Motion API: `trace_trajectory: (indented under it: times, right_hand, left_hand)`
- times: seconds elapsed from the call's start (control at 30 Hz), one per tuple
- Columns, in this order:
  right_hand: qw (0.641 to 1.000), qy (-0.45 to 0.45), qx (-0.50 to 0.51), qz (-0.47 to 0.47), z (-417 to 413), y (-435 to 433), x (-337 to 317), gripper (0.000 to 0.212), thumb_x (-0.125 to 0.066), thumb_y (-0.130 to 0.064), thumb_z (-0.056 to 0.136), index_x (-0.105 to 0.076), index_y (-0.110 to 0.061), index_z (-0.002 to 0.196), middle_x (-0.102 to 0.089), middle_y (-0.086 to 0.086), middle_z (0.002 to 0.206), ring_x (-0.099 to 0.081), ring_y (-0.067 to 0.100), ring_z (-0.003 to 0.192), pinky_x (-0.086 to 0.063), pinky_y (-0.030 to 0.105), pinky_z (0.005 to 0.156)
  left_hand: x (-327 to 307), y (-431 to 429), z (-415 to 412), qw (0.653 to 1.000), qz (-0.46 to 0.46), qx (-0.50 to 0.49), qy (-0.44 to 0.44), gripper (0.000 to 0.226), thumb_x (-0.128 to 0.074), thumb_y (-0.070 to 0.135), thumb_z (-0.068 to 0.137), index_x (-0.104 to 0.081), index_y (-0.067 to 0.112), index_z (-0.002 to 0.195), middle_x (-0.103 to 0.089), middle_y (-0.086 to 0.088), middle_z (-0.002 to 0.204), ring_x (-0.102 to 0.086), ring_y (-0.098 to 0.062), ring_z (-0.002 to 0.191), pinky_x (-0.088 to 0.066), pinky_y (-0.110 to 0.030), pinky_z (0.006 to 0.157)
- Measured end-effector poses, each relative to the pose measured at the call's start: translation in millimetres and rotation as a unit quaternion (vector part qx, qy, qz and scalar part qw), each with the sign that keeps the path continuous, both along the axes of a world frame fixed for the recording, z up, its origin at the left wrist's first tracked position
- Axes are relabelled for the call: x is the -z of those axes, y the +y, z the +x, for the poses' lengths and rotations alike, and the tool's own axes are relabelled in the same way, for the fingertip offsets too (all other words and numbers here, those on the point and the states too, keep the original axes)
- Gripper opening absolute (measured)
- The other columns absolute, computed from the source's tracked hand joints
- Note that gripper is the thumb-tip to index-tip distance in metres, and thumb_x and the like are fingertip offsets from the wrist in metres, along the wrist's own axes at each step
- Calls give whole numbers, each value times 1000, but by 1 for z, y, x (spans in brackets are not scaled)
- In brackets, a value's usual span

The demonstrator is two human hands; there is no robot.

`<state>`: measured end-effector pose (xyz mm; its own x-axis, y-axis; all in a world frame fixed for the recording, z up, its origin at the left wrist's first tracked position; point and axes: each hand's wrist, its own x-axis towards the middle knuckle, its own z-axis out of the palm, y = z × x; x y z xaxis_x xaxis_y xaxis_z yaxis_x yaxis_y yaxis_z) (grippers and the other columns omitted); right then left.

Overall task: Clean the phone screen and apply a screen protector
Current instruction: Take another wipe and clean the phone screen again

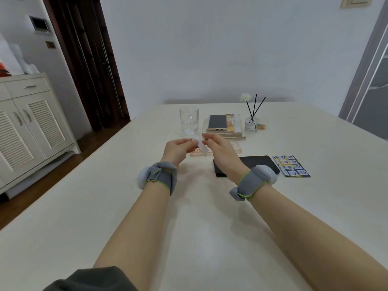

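Left hand (177, 149): pinching one end of a small white packet (201, 147) between thumb and fingertips.
Right hand (220, 150): pinching the packet's other end, fingers curling in.
Packet: hanging in the air, just beyond and left of the black phone (258, 162).
Black phone: lying flat on the table (105, 206), partly hidden behind the right wrist.
Printed card (290, 165): lying just right of the black phone.
Glass (189, 120), pale phone (218, 122) on books (224, 134), reed diffuser (251, 123): sitting beyond the black phone.

I'm at home, dining room by the looks: cream table (315, 206), white louvered cabinet (35, 131), dark wood door (88, 66), reed diffuser (252, 122), glass mug (189, 120).
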<state>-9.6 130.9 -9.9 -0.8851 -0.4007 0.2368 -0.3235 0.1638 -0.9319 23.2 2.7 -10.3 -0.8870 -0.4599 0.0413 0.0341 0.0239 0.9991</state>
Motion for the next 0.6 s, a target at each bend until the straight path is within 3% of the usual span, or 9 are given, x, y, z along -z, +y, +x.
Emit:
trace_trajectory:
  times: [0.1,0.17,0.27,0.33,0.43,0.47,0.53,0.6]
  right_hand:
    - [999,-28,34,-13,-5,0,2,35,-41,-19,96,-46,-20,131,-59,3,117,-54,20,111,-41,30,90]
    - [997,-69,41,-11,-9,-1,3,37,-43,-18,95,-45,-16,132,-59,8,119,-58,23,105,-45,32,86]
    - [993,-119,9,-17,-10,-4,2,32,-52,-15,93,-56,-6,123,-63,15,115,-61,21,87,-49,23,65]
    - [994,-112,15,-14,-10,-6,1,22,-60,-13,88,-65,-2,107,-68,13,95,-61,16,70,-47,19,55]
    - [994,-81,77,-13,-11,-9,-1,11,-67,-8,81,-70,0,89,-63,7,71,-56,13,54,-43,14,43]
    - [993,-70,94,-9,-12,-10,-1,7,-67,-7,79,-71,-3,84,-63,7,72,-56,14,55,-46,15,46]
    - [993,-52,110,8,-12,-12,0,6,-68,-8,78,-71,-5,82,-65,8,78,-59,19,67,-54,27,66]
    - [992,-45,113,23,-12,-14,2,6,-68,-10,79,-72,-6,82,-65,8,80,-60,21,76,-53,34,78]
  left_hand:
    - [2,-5,-1,1000,-6,7,-27,12,-62,17,88,-68,15,99,-66,-5,93,-61,-12,85,-41,-25,80]
    - [1,-6,-1,999,-13,28,-36,7,-62,19,88,-68,21,91,-66,1,85,-61,-9,83,-39,-29,87]
    - [0,-5,0,996,-53,51,-44,11,-62,18,88,-70,18,94,-65,3,79,-59,-6,77,-40,-24,79]
    - [0,-4,0,995,-82,44,-36,21,-62,15,88,-69,8,106,-64,-1,80,-57,-8,73,-43,-14,63]
    - [1,-6,0,995,-104,7,-5,24,-64,9,86,-67,0,108,-62,-2,75,-53,-8,67,-39,-2,48]
    - [2,-7,0,994,-108,-2,0,24,-65,9,85,-68,0,107,-62,0,73,-53,-6,65,-39,-1,48]
    - [3,-9,-1,994,-111,-4,-2,20,-68,12,84,-70,1,100,-61,2,71,-52,-5,64,-38,-1,49]
    - [4,-10,-2,994,-110,-1,-14,6,-68,15,84,-67,9,83,-59,2,70,-50,-7,65,-37,-2,48]
